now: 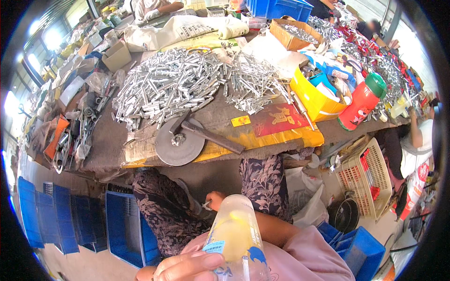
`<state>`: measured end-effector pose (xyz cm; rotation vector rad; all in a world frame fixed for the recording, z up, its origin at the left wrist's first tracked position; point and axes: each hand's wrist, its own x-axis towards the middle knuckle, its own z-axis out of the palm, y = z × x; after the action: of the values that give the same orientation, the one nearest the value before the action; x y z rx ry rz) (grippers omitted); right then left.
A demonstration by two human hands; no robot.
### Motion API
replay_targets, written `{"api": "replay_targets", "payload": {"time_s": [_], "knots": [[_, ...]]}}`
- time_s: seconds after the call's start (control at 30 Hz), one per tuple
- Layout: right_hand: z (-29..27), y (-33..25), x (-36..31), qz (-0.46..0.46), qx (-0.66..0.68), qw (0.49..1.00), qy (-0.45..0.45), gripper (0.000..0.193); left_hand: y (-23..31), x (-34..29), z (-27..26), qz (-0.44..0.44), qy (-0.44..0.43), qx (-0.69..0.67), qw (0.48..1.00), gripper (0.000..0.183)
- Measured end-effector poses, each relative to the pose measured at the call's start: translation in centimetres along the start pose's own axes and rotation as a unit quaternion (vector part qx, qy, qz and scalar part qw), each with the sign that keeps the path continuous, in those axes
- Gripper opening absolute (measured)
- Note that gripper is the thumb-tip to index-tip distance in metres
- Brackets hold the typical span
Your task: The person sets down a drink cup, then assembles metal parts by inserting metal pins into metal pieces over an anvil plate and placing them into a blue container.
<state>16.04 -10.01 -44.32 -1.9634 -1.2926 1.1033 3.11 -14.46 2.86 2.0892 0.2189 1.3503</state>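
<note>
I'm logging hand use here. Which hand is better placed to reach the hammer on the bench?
Probably the right hand: it is stretched forward over the lap, nearer the hammer. The left hand is wrapped around the clear bottle.
</note>
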Motion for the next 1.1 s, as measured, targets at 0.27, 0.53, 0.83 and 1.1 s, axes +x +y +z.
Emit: {"api": "replay_targets", "payload": {"time_s": [0.27,0.53,0.83,1.1], "knots": [[1.7,2.8,1.0,-0.012,-0.003,1.0,0.018,0.028,-0.3,1.2,1.4,-0.014,0.023,-0.021,0.999,0.062],[5.7,5.9,2.3,-0.044,0.043,0.994,0.09,0.03,-4.4,1.2,-2.1,0.065,-0.141,-0.103,0.982,0.046],[5.3,7.4,4.5,-0.007,-0.024,0.998,-0.054,0.032,-4.3,-0.2,-1.9,0.027,-0.135,-0.082,0.987,0.047],[5.7,5.8,3.0,-0.022,-0.045,0.999,0.023,0.031,-5.4,-0.5,-2.6,0.057,-0.162,-0.061,0.983,0.05]]}}
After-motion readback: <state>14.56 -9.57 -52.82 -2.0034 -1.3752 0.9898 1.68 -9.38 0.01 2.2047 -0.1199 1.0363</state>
